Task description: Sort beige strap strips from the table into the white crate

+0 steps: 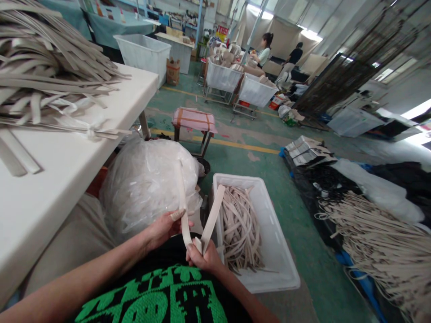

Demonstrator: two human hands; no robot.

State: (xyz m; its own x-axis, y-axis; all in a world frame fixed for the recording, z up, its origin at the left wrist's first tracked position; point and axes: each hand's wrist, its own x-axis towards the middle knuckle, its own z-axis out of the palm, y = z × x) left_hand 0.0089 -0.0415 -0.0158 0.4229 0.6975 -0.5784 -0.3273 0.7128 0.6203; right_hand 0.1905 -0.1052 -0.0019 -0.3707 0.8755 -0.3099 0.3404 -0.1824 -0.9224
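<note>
The left hand pinches a beige strip between thumb and fingers. The right hand is closed on its lower part, together with a length slanting up to the right (whether this is 1 folded strip or 2, I cannot tell). All this is held above the lap, between a clear bag and a white bin with a tangled heap inside. More lie in a pile on the table, at left.
</note>
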